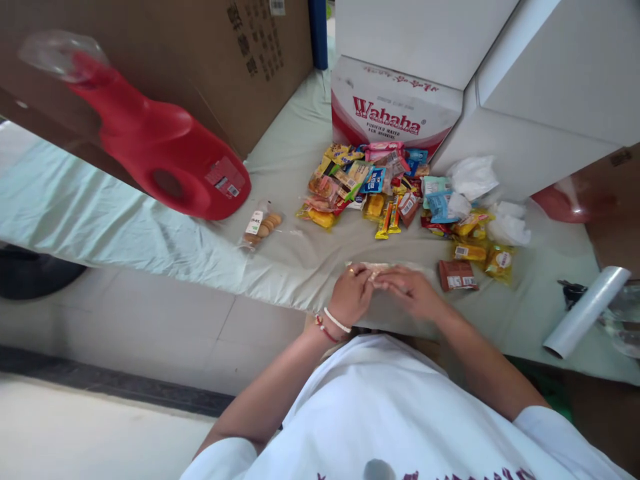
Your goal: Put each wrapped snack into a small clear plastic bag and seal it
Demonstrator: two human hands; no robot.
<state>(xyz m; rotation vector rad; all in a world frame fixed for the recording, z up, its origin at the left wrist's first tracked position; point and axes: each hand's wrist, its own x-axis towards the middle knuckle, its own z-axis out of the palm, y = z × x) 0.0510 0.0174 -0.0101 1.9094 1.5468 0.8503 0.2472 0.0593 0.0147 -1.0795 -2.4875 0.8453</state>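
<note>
My left hand [351, 294] and my right hand [407, 288] meet at the table's near edge, both closed on a small pale snack packet [376, 268] that shows just above the fingers. The left wrist wears a white and a red bracelet, and a ring shows on a finger. Beyond the hands lies a heap of several colourful snack packets [380, 187]. A brown packet [457, 275] lies just right of my right hand. A clear bag of round biscuits [261, 225] lies apart to the left.
A red jug [165, 153] with a clear cap lies on its side at the left. A Wahaha carton [395, 107] and white boxes [540, 87] stand behind the heap. A roll of clear bags [585, 310] lies at the right, crumpled white plastic [473, 177] near it.
</note>
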